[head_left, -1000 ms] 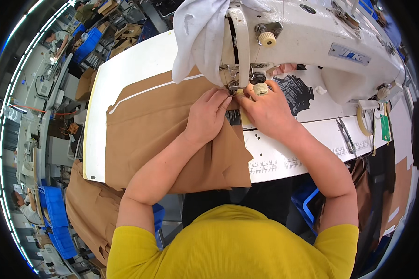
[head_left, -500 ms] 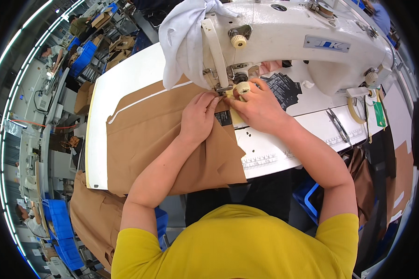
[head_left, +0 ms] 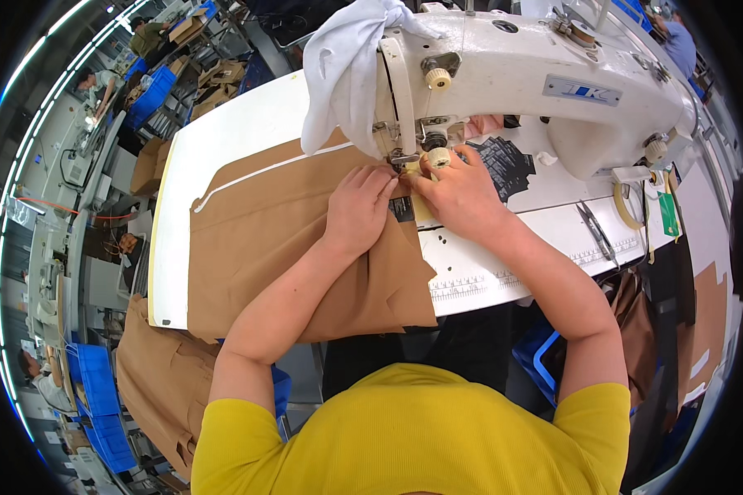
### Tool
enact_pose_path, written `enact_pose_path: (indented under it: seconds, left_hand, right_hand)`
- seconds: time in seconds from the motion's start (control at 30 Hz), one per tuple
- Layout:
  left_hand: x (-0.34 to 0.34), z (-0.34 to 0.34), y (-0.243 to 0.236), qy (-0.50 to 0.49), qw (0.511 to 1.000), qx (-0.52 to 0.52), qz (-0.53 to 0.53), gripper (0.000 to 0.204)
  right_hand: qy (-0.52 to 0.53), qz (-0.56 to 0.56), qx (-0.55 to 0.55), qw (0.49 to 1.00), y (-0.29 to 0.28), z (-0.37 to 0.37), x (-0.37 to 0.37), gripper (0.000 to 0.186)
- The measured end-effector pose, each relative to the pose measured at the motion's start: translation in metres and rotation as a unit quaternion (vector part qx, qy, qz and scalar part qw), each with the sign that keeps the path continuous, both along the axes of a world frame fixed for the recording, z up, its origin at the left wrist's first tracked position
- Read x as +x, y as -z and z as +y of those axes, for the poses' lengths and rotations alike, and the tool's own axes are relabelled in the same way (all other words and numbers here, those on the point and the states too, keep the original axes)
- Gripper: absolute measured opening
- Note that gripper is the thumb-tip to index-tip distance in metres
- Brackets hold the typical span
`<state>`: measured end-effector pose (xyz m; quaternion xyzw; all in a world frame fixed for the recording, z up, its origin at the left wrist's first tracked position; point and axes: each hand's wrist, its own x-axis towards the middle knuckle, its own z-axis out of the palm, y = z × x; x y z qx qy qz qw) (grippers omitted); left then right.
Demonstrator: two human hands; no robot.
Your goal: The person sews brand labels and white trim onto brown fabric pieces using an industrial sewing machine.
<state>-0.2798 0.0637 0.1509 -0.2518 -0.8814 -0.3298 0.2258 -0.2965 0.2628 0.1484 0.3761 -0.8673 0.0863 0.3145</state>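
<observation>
A brown fabric panel (head_left: pixel 264 264) with a white strip (head_left: pixel 268 176) along its far side lies across the machine bed, creased near its right edge. My left hand (head_left: pixel 359 210) presses on it, fingers together, thumb and fingertips pinching the cloth just before the presser foot (head_left: pixel 403 158) of a white sewing machine (head_left: pixel 504 70). From the right, my right hand (head_left: pixel 466 194) meets it there, its curled fingers on the cloth's edge beside the foot; the fingertips are partly hidden. Below the fingers, a small black label (head_left: pixel 401 209) shows on the fabric.
A pile of black labels (head_left: pixel 506 167) lies behind my right hand. Thread snips (head_left: pixel 596 231) and a tape roll (head_left: pixel 629 205) rest at the right. White cloth (head_left: pixel 347 74) hangs from the machine head. More brown fabric (head_left: pixel 161 371) drapes at lower left; a blue bin (head_left: pixel 541 355) stands under the table.
The whole view has shifted slightly. Both hands stay at the presser foot with nearly the same grip, and the fabric has hardly moved.
</observation>
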Motion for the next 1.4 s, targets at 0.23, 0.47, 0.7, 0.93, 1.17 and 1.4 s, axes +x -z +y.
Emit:
enact_pose_path:
  seconds: [0.23,0.47,0.7,0.93,1.17,1.4]
  left_hand:
    - [0.003,-0.001,0.003,0.05,0.992,-0.09,0.073,0.01]
    - [0.002,-0.005,0.002,0.081,0.989,-0.104,0.072,0.012]
    - [-0.002,-0.006,0.003,0.092,0.988,-0.097,0.082,0.011]
    - [-0.004,-0.006,0.006,0.089,0.986,-0.115,0.078,0.01]
    - [-0.004,-0.007,0.005,0.097,0.987,-0.102,0.078,0.009]
    - [-0.009,-0.006,0.003,0.104,0.986,-0.098,0.081,0.008]
  right_hand:
    - [-0.059,-0.014,-0.04,0.997,0.001,0.009,-0.006,0.014]
    - [-0.075,-0.049,-0.066,0.994,-0.002,0.012,-0.009,0.02]
    - [-0.082,-0.068,-0.05,0.993,-0.004,0.009,-0.01,0.026]
    - [-0.078,-0.079,-0.06,0.992,0.001,0.008,-0.009,0.026]
    - [-0.074,-0.079,-0.059,0.992,-0.002,0.008,-0.006,0.023]
    - [-0.07,-0.068,-0.05,0.994,0.001,0.009,-0.01,0.019]
